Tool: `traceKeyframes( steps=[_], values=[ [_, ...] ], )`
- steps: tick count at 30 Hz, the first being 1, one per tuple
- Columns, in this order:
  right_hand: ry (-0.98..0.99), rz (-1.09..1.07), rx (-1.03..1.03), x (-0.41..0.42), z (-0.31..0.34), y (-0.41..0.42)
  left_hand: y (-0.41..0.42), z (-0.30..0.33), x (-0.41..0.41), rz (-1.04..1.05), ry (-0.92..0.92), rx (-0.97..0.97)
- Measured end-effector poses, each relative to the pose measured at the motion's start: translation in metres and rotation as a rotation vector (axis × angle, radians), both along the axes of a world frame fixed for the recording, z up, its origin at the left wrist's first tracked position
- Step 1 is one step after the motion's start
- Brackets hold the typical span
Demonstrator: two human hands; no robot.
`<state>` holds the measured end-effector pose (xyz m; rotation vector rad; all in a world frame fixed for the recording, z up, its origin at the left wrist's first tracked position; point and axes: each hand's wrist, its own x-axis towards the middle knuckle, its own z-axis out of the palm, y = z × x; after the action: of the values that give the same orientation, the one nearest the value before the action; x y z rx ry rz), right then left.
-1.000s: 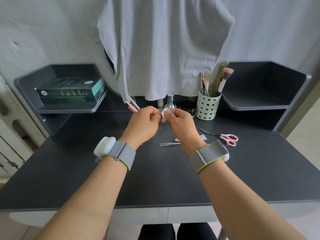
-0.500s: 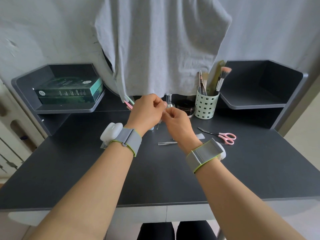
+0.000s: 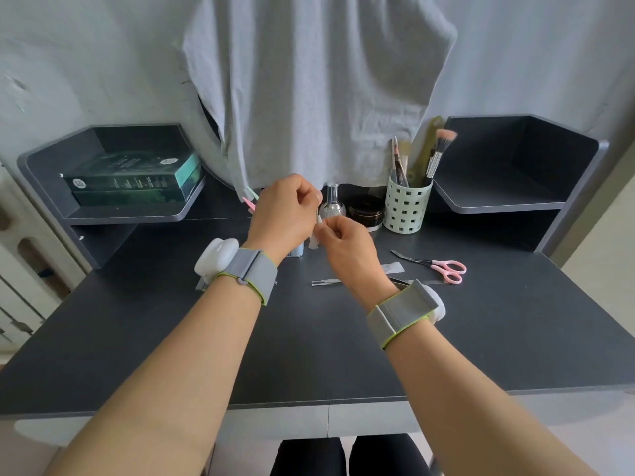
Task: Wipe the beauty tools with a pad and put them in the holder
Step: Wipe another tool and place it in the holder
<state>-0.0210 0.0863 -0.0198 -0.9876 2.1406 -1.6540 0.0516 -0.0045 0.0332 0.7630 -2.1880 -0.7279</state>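
Note:
My left hand (image 3: 285, 214) is raised above the desk and pinches a thin metal tool (image 3: 316, 214) that stands nearly upright. Just below it, my right hand (image 3: 347, 245) pinches a small white pad (image 3: 313, 241) around the tool's lower end. The holder (image 3: 407, 209), a pale green perforated cup with brushes and pencils in it, stands at the back right of my hands. Pink-handled scissors (image 3: 446, 269) and metal tweezers (image 3: 324, 282) lie on the dark desk (image 3: 515, 321), the tweezers partly hidden behind my right wrist.
A glass bottle (image 3: 332, 204) and a dark jar (image 3: 366, 211) stand behind my hands. A white packet (image 3: 392, 268) lies near the scissors. Green boxes (image 3: 130, 182) fill the left shelf; the right shelf (image 3: 498, 201) is beside the holder. A grey cloth (image 3: 319, 91) hangs above.
My left hand has risen and turned the tool more upright. My right hand has dropped below it, with the pad now at the tool's lower end.

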Motion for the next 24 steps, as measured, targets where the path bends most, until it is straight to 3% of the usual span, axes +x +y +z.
traceKeyframes(
  steps=[24],
  values=[
    [-0.057, -0.024, 0.061, 0.001, -0.029, 0.0, -0.018, 0.012, 0.001, 0.105, 0.083, -0.045]
  ],
)
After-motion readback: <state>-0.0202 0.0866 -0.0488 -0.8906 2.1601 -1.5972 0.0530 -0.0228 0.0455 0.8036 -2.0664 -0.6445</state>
